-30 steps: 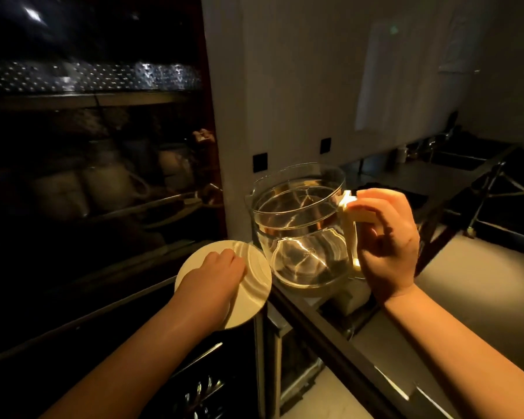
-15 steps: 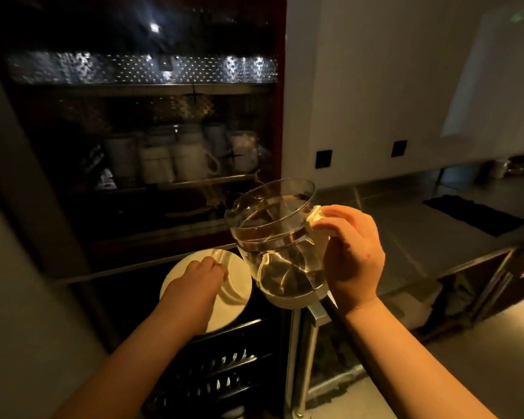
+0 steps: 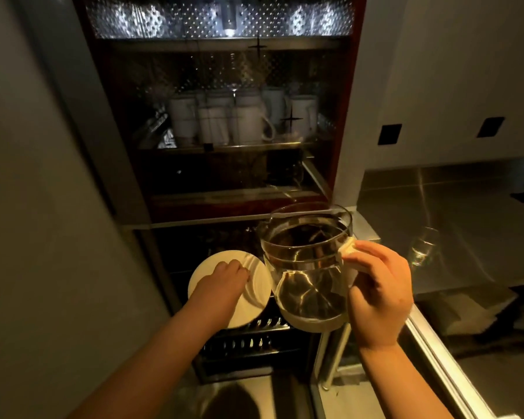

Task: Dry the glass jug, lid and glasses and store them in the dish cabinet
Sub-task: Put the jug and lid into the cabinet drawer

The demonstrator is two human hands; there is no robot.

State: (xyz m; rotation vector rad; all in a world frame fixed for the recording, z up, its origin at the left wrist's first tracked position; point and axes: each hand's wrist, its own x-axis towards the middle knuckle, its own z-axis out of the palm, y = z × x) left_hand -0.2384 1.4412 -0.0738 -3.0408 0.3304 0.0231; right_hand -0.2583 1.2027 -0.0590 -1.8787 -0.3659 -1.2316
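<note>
1. Right hand (image 3: 378, 293) curled round the cream handle of the glass jug (image 3: 307, 267), held upright in the air.
2. Left hand (image 3: 224, 282) grips the round cream lid (image 3: 256, 285), just left of the jug.
3. Dish cabinet (image 3: 344, 122) open beyond both hands, white mugs (image 3: 245, 119) on its shelf.
4. Clear glass (image 3: 422, 246) on the counter (image 3: 466, 213), right of the right hand.

At twelve o'clock we see the dish cabinet's upper shelf (image 3: 224, 146) carrying a cluster of white mugs (image 3: 242, 119) (handles turned various ways). At three o'clock the steel counter (image 3: 454, 213) bears one clear glass (image 3: 422, 246), upright.
</note>
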